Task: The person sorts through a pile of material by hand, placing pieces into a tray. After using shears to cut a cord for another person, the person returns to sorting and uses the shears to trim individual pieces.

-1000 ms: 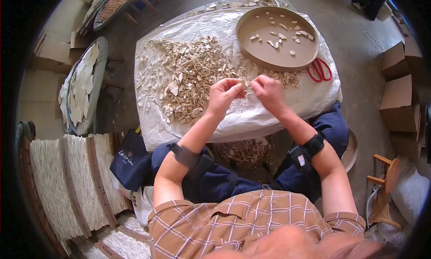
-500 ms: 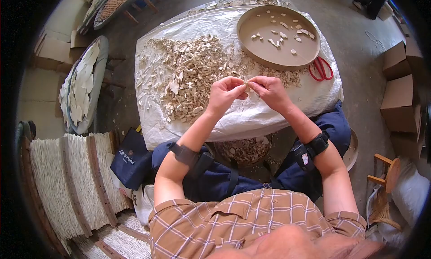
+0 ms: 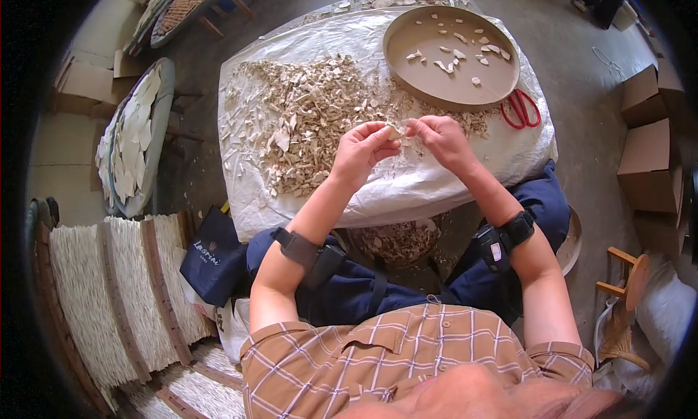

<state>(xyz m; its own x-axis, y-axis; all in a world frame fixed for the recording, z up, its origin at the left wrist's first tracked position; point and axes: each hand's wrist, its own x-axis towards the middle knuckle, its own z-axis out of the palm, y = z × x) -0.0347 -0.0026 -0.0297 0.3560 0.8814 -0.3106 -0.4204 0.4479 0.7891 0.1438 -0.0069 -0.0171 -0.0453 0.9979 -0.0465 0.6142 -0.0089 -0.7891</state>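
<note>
Over the near edge of a heap of pale dried flakes [image 3: 313, 121], my left hand [image 3: 361, 151] pinches one small cream-coloured flake [image 3: 395, 133] between thumb and fingers. My right hand [image 3: 442, 138] is close beside it, its thumb and fingertips pinched together just right of the flake. Whatever lies between those right fingertips is too small to make out. A round shallow tray [image 3: 414, 89] with several flakes scattered inside stands beyond my right hand. Red-handled scissors [image 3: 520, 109] rest against its right side, their blades hidden.
White sheeting [image 3: 305, 214] covers the table. Beneath its front edge, between my knees, sits a container of brownish pieces [image 3: 400, 243]. A dark blue bag [image 3: 212, 258] and racks of thin white strips [image 3: 80, 303] are at left. Cardboard boxes [image 3: 649, 161] and a wooden stool [image 3: 635, 282] stand at right.
My fingertips have parted slightly, the right hand shifting a little to the right and up. More of the flake in my left hand now shows.
</note>
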